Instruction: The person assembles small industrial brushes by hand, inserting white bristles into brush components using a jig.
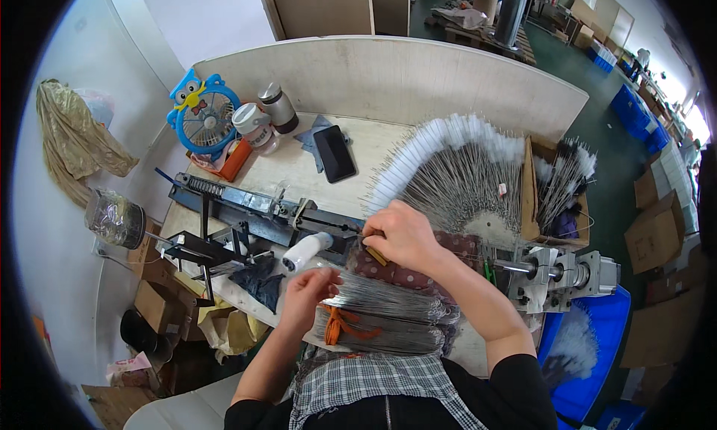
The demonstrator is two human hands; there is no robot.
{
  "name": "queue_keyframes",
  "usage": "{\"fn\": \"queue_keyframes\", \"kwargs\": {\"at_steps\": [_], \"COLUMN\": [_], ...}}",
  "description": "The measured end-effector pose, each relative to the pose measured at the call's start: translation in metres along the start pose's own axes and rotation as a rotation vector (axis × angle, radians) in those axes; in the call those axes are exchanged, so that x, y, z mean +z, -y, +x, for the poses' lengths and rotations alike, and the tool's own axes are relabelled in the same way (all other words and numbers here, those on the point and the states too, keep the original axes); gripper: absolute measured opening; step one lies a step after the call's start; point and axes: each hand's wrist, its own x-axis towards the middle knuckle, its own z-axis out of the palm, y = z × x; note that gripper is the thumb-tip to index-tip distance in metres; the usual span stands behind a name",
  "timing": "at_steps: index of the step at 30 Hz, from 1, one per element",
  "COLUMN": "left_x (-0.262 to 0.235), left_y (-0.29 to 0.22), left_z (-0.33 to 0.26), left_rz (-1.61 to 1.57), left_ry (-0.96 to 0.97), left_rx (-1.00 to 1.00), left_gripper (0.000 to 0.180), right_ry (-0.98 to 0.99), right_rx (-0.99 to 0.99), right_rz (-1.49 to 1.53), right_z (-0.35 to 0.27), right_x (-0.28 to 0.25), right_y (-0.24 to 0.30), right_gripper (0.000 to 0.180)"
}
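Observation:
My right hand (403,234) is closed in a pinch at the right end of a long dark metal jig (261,204); whatever its fingertips hold is too small to make out. Just below those fingers lies a small brass-coloured piece (376,256) on a spotted dark red cloth (403,273). Lower and to the left, my left hand (308,295) has its fingers curled together above the left end of a bundle of thin metal wires (388,299). Anything in that grip is hidden. A white roll (307,251) lies between the jig and my left hand. An orange cloth strip (337,325) ties another wire bundle.
Many white-bristled wire brushes (448,142) fan out at the back right, beside a cardboard box (532,198) of more brushes. A motorised chuck (556,273) stands at the right edge. A phone (334,154), a jar (255,127), a steel flask (278,109) and a blue fan (205,116) stand behind.

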Motion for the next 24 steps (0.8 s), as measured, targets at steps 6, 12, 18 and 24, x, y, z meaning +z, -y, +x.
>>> {"fn": "queue_keyframes", "kwargs": {"at_steps": [6, 12, 18, 24], "left_x": [0.0, 0.023, 0.026, 0.057], "left_y": [-0.023, 0.005, 0.02, 0.046], "left_z": [0.019, 0.045, 0.045, 0.042], "left_rz": [-0.589, 0.788, 0.572, -0.103], "left_ry": [0.176, 0.003, 0.02, 0.045], "left_rx": [-0.261, 0.052, 0.135, 0.081], "left_gripper": [0.053, 0.053, 0.042, 0.014], "right_ry": [0.005, 0.049, -0.102, -0.148], "right_rx": [0.144, 0.197, 0.048, -0.028], "right_rz": [-0.084, -0.129, -0.142, -0.131], "right_z": [0.01, 0.012, -0.004, -0.069], "right_x": [0.01, 0.005, -0.011, -0.008], "right_y": [0.019, 0.025, 0.022, 0.014], "right_gripper": [0.009, 0.01, 0.009, 0.013]}}
